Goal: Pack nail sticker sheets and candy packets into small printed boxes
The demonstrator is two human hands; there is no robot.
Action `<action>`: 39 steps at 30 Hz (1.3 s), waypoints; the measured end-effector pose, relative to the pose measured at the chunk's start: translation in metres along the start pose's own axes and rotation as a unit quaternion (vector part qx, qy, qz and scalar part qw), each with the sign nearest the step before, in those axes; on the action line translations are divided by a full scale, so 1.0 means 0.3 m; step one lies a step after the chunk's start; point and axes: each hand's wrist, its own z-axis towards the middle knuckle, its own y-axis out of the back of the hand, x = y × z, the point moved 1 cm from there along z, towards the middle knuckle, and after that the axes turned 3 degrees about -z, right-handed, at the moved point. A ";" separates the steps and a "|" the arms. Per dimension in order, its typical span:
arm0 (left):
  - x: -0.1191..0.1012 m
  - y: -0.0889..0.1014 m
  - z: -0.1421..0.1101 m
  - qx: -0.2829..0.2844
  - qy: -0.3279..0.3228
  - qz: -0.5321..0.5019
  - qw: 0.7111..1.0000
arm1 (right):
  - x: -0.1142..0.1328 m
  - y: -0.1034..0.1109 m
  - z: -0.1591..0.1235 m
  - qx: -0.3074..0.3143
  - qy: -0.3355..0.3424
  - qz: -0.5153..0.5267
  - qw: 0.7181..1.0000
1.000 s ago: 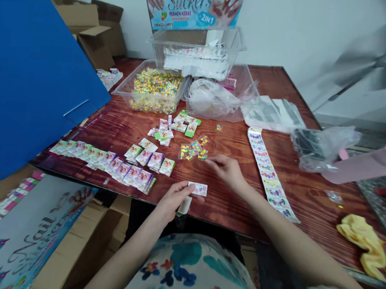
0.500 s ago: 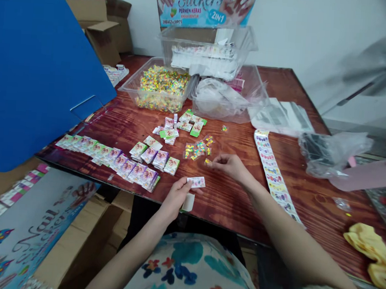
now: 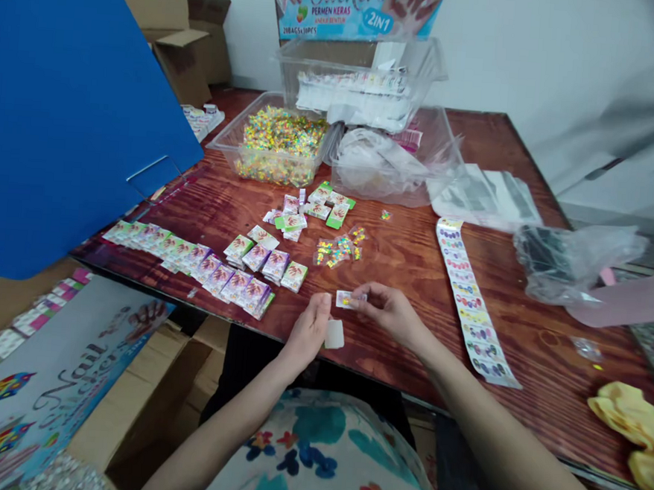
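Observation:
Near the front edge of the table, my left hand (image 3: pixel 308 329) is closed around a small open card box (image 3: pixel 335 334), whose pale side shows below the thumb. Just to the right, my right hand (image 3: pixel 390 314) pinches a short nail sticker strip (image 3: pixel 346 295) together with a small yellow candy packet (image 3: pixel 348 302). The strip's left end lies close to my left thumb; whether they touch I cannot tell. Beyond my hands is a small pile of clear candy packets (image 3: pixel 338 252). Filled purple and green boxes (image 3: pixel 259 259) stand in stacks to the left.
A long sticker strip (image 3: pixel 469 292) lies on the right. Behind are a clear tub of candy packets (image 3: pixel 281 148) and a tub with plastic bags (image 3: pixel 377 163). A blue panel (image 3: pixel 79 108) rises at the left. A yellow cloth (image 3: pixel 628 426) lies at the right edge.
My right hand has come back from the candy pile toward my left hand, bringing the yellow packet onto the short sticker strip. The right fingers now grip the strip as well.

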 end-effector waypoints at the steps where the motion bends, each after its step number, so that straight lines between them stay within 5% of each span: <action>1: 0.002 0.004 -0.002 0.001 -0.004 0.002 1.000 | 0.011 0.006 -0.009 -0.025 0.010 0.002 1.000; 5: 0.008 0.016 -0.006 0.055 0.012 -0.013 0.998 | 0.064 0.018 -0.060 -0.062 0.038 0.015 0.997; 10: 0.005 0.013 -0.009 0.036 -0.080 0.086 0.992 | 0.074 0.001 -0.097 0.017 0.080 -0.081 0.993; 13: -0.006 0.003 -0.018 0.005 -0.116 0.224 0.968 | 0.060 -0.005 -0.094 0.030 0.090 -0.166 0.982; 19: -0.020 -0.023 -0.058 0.039 -0.161 0.366 0.916 | 0.080 -0.019 -0.095 -0.010 0.125 -0.273 0.954; 23: -0.022 -0.038 -0.068 0.014 -0.112 0.370 0.922 | 0.100 -0.051 -0.121 -0.036 0.166 -0.320 0.932; 39: 0.007 -0.070 -0.073 -0.019 -0.132 0.326 0.936 | 0.050 -0.096 -0.149 -0.059 0.250 -0.294 0.921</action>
